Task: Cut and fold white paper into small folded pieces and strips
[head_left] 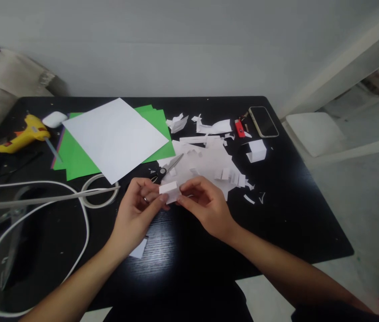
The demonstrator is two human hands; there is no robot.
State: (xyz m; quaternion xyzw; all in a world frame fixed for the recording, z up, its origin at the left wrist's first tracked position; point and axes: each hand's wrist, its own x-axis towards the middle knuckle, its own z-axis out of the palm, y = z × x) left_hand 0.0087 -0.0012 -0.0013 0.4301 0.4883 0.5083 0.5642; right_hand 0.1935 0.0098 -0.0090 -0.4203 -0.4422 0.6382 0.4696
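Observation:
A small folded white paper box (170,192) is held between my two hands above the near middle of the black table. My left hand (142,203) pinches its left side with thumb and fingers, a ring on one finger. On the right side, my right hand (206,203) grips the box with its thumb and curled fingers. Just behind the hands lie scissors (172,165) on a white paper sheet (192,161) with cut scraps. Partly covered by my left forearm, a white paper piece (139,249) rests on the table.
Green sheets (82,163) lie under a white square sheet (115,138). A yellow glue gun (25,135), a white case (54,119) and a looped white cable (87,223) are at left. At right are a red lighter (239,128), a phone (263,121) and a folded paper piece (257,150).

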